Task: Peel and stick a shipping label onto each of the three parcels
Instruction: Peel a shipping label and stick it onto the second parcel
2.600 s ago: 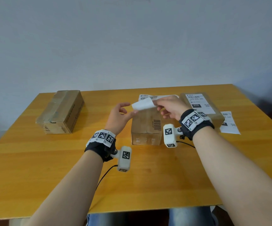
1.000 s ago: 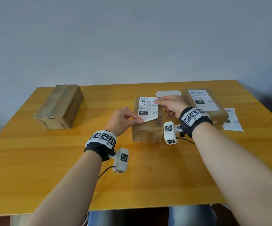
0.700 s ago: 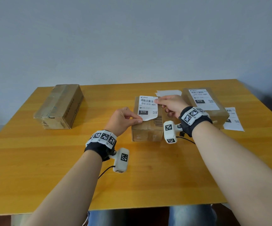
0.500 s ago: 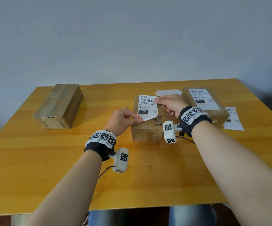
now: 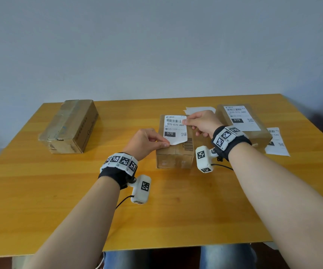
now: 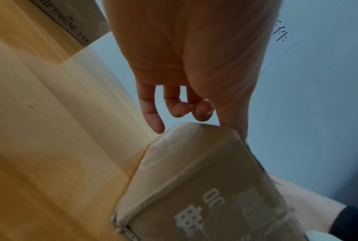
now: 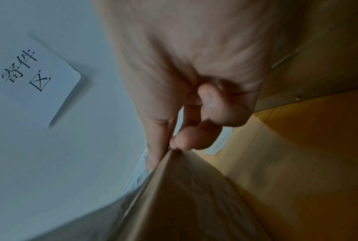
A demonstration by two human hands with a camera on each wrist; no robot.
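Note:
The middle parcel [image 5: 174, 158] is a brown box in the centre of the table. A white shipping label [image 5: 175, 129] lies over its top, printed side up, with its near edge curling. My left hand [image 5: 165, 144] pinches the label's near left corner. My right hand [image 5: 185, 121] pinches its far right corner; in the right wrist view thumb and forefinger [image 7: 153, 146] meet at the box's top edge, over the label [image 7: 141, 172]. The right parcel [image 5: 257, 136] carries a stuck label [image 5: 240, 118]. The left parcel [image 5: 69, 126] shows no label.
A blank backing sheet [image 5: 199, 109] lies behind the middle parcel. Another printed label sheet [image 5: 277, 142] rests flat at the table's right edge. A white paper sign [image 7: 29, 73] hangs on the wall. The table's bare wood [image 5: 156, 210] spreads in front of the boxes.
The label, held curled in the air above the middle parcel 2.6 s ago, has been spread out and brought down over its top. Over the last second both hands barely moved.

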